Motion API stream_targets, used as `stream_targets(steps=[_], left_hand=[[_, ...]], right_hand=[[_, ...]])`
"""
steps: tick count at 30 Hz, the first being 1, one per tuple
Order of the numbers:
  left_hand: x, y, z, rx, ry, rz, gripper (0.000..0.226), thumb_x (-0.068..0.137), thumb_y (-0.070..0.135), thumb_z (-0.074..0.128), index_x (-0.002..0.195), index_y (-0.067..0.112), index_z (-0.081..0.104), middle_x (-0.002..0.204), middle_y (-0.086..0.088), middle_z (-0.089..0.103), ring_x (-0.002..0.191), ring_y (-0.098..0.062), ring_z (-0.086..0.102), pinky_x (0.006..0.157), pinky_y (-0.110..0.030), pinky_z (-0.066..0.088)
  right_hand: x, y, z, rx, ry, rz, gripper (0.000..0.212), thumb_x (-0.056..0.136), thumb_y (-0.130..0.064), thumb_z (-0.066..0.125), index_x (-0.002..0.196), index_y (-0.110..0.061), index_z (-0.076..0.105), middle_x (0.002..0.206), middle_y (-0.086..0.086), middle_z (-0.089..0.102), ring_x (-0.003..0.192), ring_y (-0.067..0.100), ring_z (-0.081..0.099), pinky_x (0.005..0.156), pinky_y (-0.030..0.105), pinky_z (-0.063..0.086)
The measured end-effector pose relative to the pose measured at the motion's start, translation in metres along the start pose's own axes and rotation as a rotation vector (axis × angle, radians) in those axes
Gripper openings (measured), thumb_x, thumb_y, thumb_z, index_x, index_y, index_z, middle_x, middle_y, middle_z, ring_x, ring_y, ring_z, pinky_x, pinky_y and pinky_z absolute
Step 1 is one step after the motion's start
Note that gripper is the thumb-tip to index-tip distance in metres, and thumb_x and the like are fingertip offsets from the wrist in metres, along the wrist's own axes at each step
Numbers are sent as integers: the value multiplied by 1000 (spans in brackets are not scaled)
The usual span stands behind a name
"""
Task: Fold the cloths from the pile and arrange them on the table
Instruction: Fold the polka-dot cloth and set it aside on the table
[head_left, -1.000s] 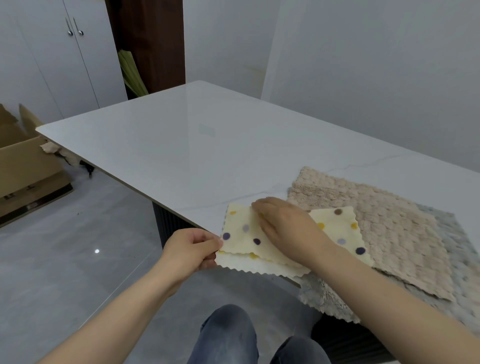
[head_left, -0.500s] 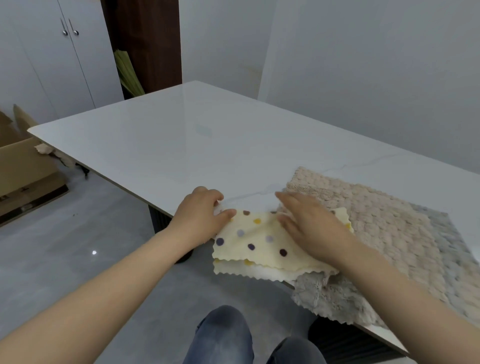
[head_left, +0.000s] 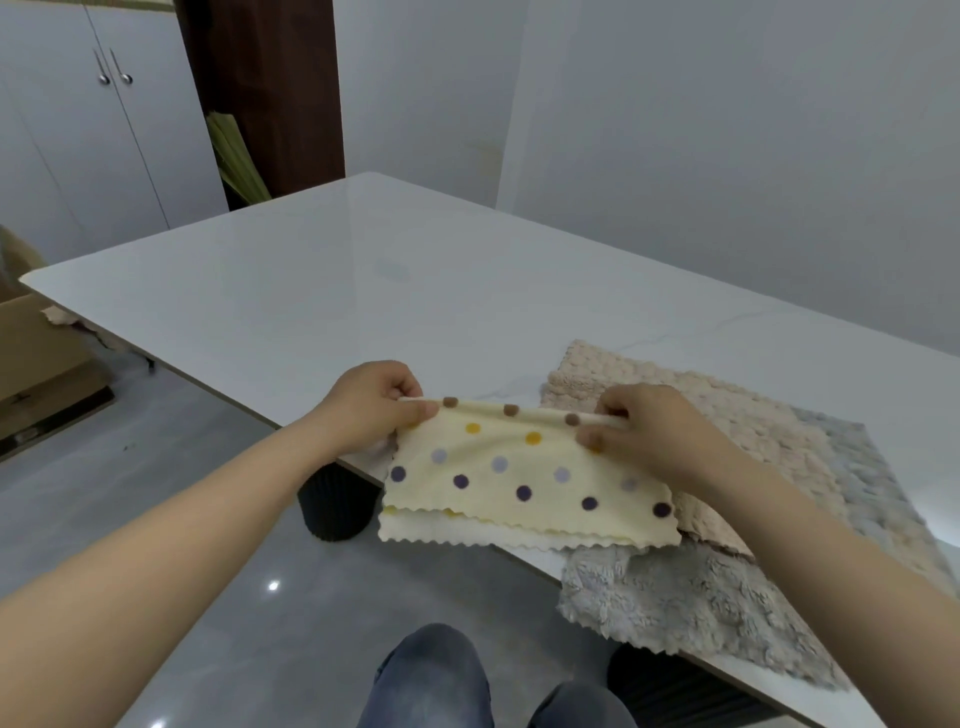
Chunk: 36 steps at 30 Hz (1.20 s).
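A person's knees in dark jeans (head_left: 431, 675) sit at the bottom edge, above a glossy grey floor (head_left: 182, 519). A shaggy grey cloth (head_left: 701, 597) with a zigzag hem hangs over the near edge of the white, marble-look bench (head_left: 363, 291). A pale yellow cloth (head_left: 519, 478), soft and smooth, with purple, lilac, yellow and brown dots and a scalloped hem, is folded double. It lies partly on the grey cloth and juts past the bench edge. The left hand (head_left: 374, 405) and right hand (head_left: 654, 436) each hold an end of its folded far edge, the grip of each a pinch of thumb against curled fingers. Beyond the right hand lies a beige cloth (head_left: 727, 415) with a bubbly, nubbled surface, atop the grey one. A dark ribbed round leg (head_left: 337, 504) stands under the bench. Farther left is a cardboard box (head_left: 36, 353); behind, white cupboard doors (head_left: 104, 130).
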<state>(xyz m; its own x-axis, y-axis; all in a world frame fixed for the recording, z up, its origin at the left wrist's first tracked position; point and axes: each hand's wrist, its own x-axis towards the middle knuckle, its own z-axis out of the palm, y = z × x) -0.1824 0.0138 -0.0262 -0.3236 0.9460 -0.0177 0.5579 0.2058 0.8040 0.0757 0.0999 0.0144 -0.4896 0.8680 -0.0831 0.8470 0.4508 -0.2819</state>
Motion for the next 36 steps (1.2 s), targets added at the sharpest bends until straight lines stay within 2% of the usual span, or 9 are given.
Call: stream_targets(steps=[4, 8, 10, 13, 16, 19, 22, 28, 36], left_hand=[[3, -7, 0, -129, 116, -38, 17, 78, 17, 75, 86, 16, 60, 66, -2, 58, 68, -20, 56, 71, -38, 51], [-2, -11, 15, 66, 221, 47, 32, 80, 17, 69, 107, 22, 53, 95, -2, 54, 83, -17, 53, 60, -19, 46], [-4, -11, 20, 284, 267, 197, 37, 79, 23, 70, 112, 22, 53, 106, 1, 48, 96, -15, 46, 74, -20, 40], [-8, -9, 22, 368, 184, 338, 24, 82, 25, 67, 105, 20, 62, 104, 5, 51, 98, -13, 48, 84, -25, 39], [-12, -11, 25, 369, 44, 357, 22, 87, 24, 64, 107, 18, 66, 102, 7, 54, 94, -11, 53, 85, -24, 43], [-11, -14, 23, 374, -27, 324, 27, 89, 24, 61, 115, 19, 66, 111, 4, 56, 104, -13, 52, 90, -21, 38], [-9, -14, 20, 357, -87, 295, 30, 90, 26, 59, 120, 21, 64, 116, 6, 53, 107, -9, 48, 91, -18, 35], [-5, -14, 17, 353, -160, 271, 36, 88, 35, 62, 122, 24, 62, 114, 9, 48, 106, -8, 47, 88, -18, 33], [-10, -11, 14, 398, -278, 291, 57, 81, 47, 66, 134, 37, 48, 119, 10, 39, 115, -9, 33, 99, -20, 29]], right_hand=[[6, 6, 1, 103, 100, -8, 17, 82, -27, 71, 78, -16, 59, 70, -2, 58, 63, 12, 49, 52, 26, 33], [10, 7, 10, 157, 173, 56, 12, 84, -18, 68, 95, -17, 62, 89, 2, 65, 70, 19, 60, 51, 26, 43], [8, 6, 12, 91, 191, 53, 29, 85, -12, 63, 112, -19, 60, 108, 2, 63, 89, 20, 62, 68, 28, 49], [0, -7, 11, -117, 299, -127, 42, 88, -13, 60, 129, -19, 54, 127, 0, 56, 117, 21, 51, 98, 31, 39], [-13, -31, 16, -2, 146, -312, 37, 91, -20, 59, 127, -23, 57, 123, -6, 59, 113, 12, 53, 100, 27, 41], [-17, -47, 35, -38, -43, -454, 39, 87, -31, 63, 125, -23, 59, 119, -5, 60, 107, 12, 55, 93, 28, 44], [-17, -47, 50, -151, -9, -495, 39, 85, -41, 61, 119, -23, 62, 111, -6, 60, 102, 15, 54, 82, 28, 45], [-22, -42, 57, -193, 136, -608, 16, 82, -22, 53, 76, -17, 67, 75, -4, 63, 73, 18, 62, 54, 32, 48], [-28, -35, 52, -57, 16, -592, 16, 88, -24, 58, 89, -21, 74, 83, -6, 68, 78, 11, 61, 70, 33, 52]])
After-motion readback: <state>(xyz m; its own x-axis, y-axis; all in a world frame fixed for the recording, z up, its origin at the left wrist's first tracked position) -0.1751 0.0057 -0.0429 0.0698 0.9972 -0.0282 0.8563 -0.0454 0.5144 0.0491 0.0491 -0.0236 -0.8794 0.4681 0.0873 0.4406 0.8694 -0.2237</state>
